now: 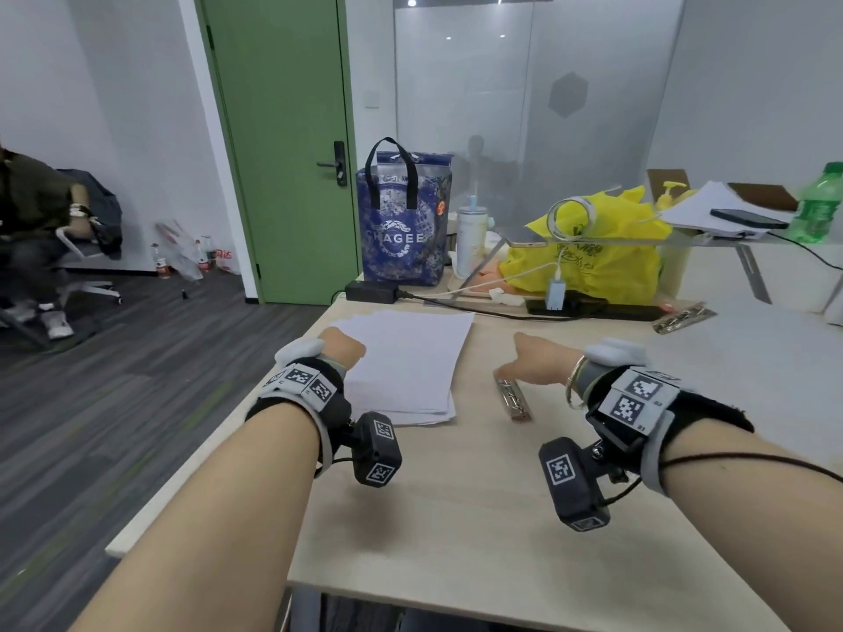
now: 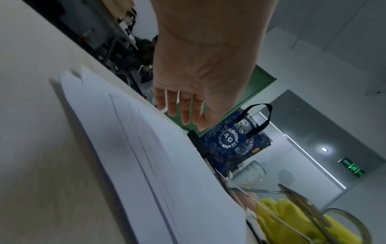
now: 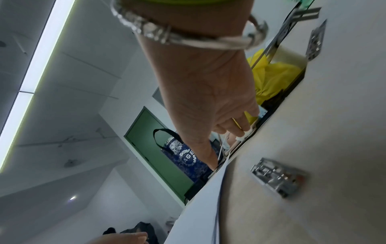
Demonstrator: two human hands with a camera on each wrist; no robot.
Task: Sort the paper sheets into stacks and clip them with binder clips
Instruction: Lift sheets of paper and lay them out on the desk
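Observation:
A loose stack of white paper sheets (image 1: 406, 362) lies on the pale wooden table (image 1: 456, 494), its edges fanned unevenly (image 2: 156, 165). My left hand (image 1: 342, 346) hovers over the stack's far left corner with fingers (image 2: 184, 110) straight and nothing held. To the right of the paper lies a long metal clip (image 1: 514, 399), also seen in the right wrist view (image 3: 277, 178). My right hand (image 1: 533, 362) hangs just above that clip's far end, fingers (image 3: 229, 127) loosely extended and empty. A second metal clip (image 1: 682, 317) lies farther back on the right (image 3: 316, 41).
Along the table's back stand a blue tote bag (image 1: 403, 221), a white cup (image 1: 472, 239), a yellow plastic bag (image 1: 593, 253) and a black power strip (image 1: 593, 307) with cables. A clear riser (image 1: 684, 241) carries papers, a phone and a green bottle (image 1: 816, 207). A person (image 1: 36, 230) sits far left.

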